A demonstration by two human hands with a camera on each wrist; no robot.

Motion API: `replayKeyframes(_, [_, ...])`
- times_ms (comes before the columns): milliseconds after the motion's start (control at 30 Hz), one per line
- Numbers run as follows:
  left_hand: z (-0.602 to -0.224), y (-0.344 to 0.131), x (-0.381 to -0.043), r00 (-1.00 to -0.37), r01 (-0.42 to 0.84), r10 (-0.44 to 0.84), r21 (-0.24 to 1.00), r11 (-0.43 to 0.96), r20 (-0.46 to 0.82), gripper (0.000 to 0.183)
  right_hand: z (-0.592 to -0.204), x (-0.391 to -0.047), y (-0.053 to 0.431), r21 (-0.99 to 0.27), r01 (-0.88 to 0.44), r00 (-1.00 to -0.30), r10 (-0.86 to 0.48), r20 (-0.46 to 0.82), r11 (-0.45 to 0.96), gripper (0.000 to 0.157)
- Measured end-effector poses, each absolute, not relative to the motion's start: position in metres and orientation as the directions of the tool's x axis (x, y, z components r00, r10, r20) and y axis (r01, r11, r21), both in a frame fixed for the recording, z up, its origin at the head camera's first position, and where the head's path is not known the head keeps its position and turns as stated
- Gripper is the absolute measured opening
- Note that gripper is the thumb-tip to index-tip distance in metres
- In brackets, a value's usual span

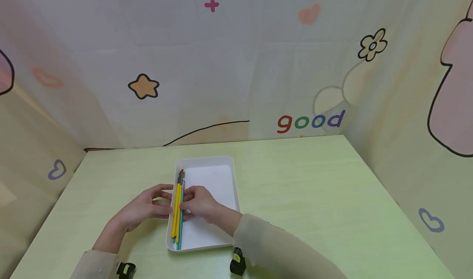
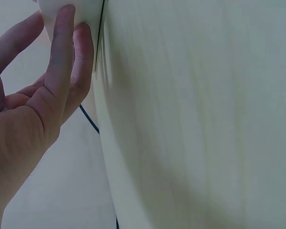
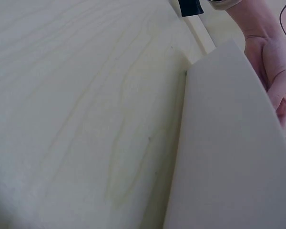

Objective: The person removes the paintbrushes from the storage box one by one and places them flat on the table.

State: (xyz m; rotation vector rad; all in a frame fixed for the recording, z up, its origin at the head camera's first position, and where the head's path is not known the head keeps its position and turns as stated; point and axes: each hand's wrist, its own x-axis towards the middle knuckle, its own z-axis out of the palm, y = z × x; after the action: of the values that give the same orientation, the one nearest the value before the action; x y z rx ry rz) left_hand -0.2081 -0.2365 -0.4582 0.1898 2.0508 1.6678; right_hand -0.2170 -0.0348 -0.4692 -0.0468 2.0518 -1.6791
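Observation:
A white tray (image 1: 212,229) lies on the table in the head view. Several paintbrushes (image 1: 176,211) with yellow and teal handles lie side by side along its left wall, bristles at the far end. My right hand (image 1: 201,203) reaches in from the right with curled fingers and pinches the rightmost teal paintbrush (image 1: 180,234); its fingertips are partly hidden. My left hand (image 1: 142,207) is outside the left wall, its loosely bent fingers touching the tray. The left wrist view shows fingers (image 2: 59,52) against that side. Tray wall fills much of the right wrist view.
The pale green table (image 1: 314,188) extends on both sides of the tray. A printed curtain (image 1: 229,86) closes off the back and sides. Small black wrist cameras (image 1: 237,262) sit by both sleeves near the tray's front.

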Motion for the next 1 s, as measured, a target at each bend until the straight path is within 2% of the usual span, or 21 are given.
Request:
replayKeyframes(433, [-0.459,-0.237,-0.208,-0.875,-0.196,0.397,0.952,0.235,-0.278,0.078,-0.465,-0.211,-0.034,-0.943,0.216,-0.9,-0.323,-0.293,0.253,0.036])
replayKeyframes(1000, [-0.461,-0.237,-0.207,-0.878,-0.196,0.392,0.953,0.232,-0.276,0.078,-0.469,-0.216,-0.02,-0.951,0.239,-0.904,-0.312,-0.292,0.197,0.035])
